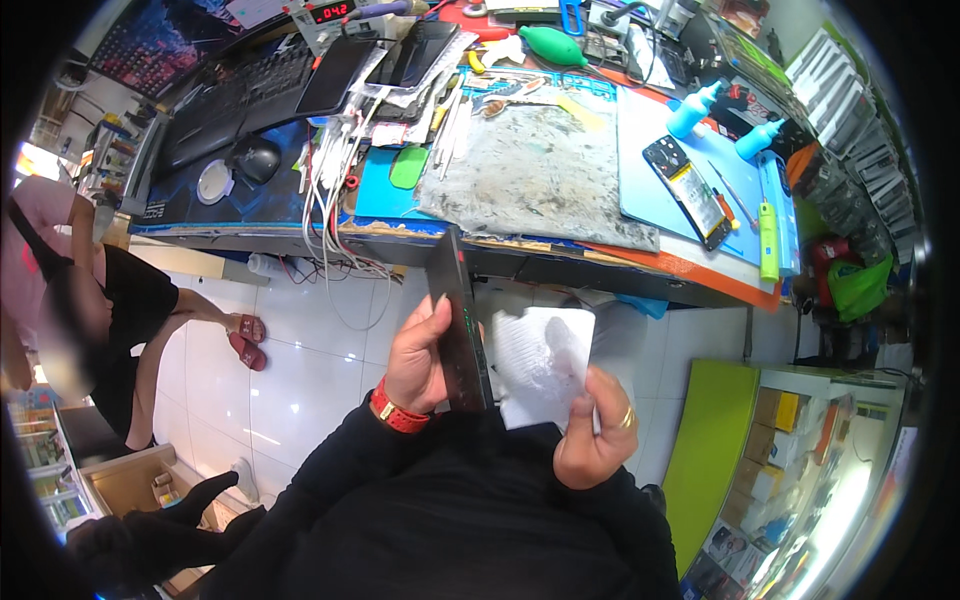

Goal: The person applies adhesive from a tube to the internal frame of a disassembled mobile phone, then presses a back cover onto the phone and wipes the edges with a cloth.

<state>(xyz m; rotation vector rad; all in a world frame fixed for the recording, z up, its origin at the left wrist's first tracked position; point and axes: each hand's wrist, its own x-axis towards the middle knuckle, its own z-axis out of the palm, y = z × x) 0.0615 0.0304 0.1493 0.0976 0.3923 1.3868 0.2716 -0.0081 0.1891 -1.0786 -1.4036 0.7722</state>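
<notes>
My left hand (418, 362), with a red strap on its wrist, is closed on a thin black slab (460, 330) like a tablet. It stands nearly upright, turned almost edge-on to me, so its faces hardly show. Between the thumb and fingers of my right hand (598, 430) is a white wipe (540, 365), ribbed and see-through in a wet-looking patch. The wipe hangs just right of the slab; whether they touch I cannot tell. Both hands are in front of my body, short of the workbench edge.
On the bench lie a stained grey mat (540, 165), an opened phone (688, 192), blue bottles (693, 110), a green air blower (553, 46) and stacked phones (340, 75). Cables (335, 190) dangle over the edge. A person (130, 300) sits at left; a green-sided display case (710, 440) stands at right.
</notes>
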